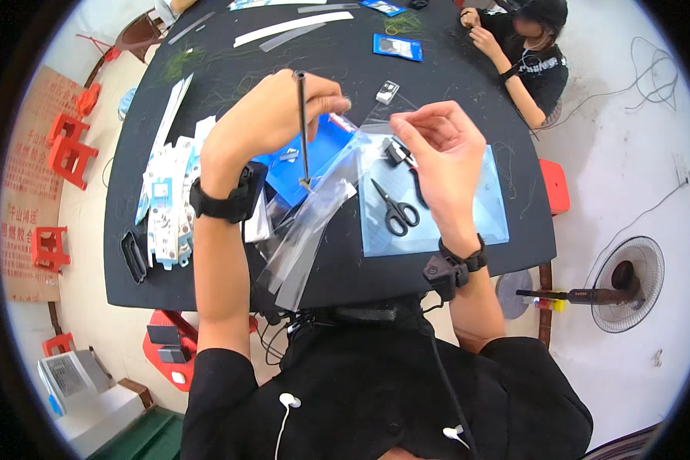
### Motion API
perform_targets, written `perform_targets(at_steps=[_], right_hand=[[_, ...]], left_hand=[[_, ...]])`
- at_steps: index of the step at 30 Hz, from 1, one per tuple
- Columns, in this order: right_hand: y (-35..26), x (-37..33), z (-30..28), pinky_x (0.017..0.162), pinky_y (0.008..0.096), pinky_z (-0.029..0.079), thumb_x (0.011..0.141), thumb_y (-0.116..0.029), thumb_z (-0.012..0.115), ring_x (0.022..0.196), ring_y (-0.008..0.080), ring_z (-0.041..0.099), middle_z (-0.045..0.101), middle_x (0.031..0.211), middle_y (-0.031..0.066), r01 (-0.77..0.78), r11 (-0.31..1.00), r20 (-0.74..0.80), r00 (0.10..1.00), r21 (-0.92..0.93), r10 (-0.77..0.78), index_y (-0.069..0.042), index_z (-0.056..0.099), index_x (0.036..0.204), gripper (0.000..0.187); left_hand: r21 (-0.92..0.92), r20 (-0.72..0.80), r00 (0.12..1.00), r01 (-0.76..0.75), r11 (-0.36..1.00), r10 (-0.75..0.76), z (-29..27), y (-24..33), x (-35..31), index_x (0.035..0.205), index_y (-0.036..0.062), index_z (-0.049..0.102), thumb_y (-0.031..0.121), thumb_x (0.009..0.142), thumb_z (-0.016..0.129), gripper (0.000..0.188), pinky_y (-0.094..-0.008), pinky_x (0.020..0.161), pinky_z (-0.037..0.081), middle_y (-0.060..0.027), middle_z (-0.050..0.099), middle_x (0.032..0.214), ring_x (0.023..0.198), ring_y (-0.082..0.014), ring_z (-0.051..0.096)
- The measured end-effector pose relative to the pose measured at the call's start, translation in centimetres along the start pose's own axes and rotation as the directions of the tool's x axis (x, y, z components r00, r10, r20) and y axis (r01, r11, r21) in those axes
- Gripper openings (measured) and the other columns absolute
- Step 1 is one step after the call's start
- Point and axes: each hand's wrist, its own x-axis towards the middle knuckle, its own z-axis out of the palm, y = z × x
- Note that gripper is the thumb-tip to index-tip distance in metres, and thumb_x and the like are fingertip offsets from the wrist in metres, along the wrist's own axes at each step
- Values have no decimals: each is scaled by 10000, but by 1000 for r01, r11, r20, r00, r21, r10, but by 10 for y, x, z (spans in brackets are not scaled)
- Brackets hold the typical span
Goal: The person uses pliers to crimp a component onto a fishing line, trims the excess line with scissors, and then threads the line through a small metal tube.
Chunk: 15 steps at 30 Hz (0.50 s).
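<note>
My left hand (284, 107) is raised over the table with its fingers curled round a thin dark metal rod (303, 130). The rod stands nearly upright, and a small brassy piece shows at its lower end. To the right, my right hand (446, 146) is closed in a pinch; whatever is between its fingertips is too small to make out. Under the hands lie a blue packet (287, 180) and clear plastic strips (314, 222). Black scissors (396, 208) rest on a light-blue mat (437, 236), near a second black-and-red handled tool (417, 184), partly hidden by my right hand.
White-and-blue printed cards (172, 203) are piled at left beside a black tray-like piece (133, 257). Farther off lie a small white box (387, 93), a blue packet (397, 47) and green thread (184, 63). A person (525, 61) sits across at right; a fan (627, 285) stands beyond the table.
</note>
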Motion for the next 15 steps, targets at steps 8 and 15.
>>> perform_targets(at_steps=[8, 15], right_hand=[[6, 4, 4, 821, 259, 594, 912, -7, 834, 906, 147, 762, 790, 981, 127, 6, 989, -11, 1000, 145, -4, -10, 646, 1054, 236], [20, 0, 10, 860, 283, 606, 896, -13, 853, 936, 159, 766, 787, 1025, 153, 21, 986, -11, 1000, 165, -20, -6, 616, 1170, 361]], left_hand=[[-59, 131, 991, -4, 998, 11, 0, 23, 3, 1062, 55, 762, 277, 970, 762, 241, -282, 609, 489, -77, 735, 767, 658, -154, 698], [-76, 139, 984, -98, 992, 108, 3, 17, 4, 1028, 35, 729, 220, 984, 726, 190, -303, 597, 483, -101, 724, 765, 649, -150, 689]])
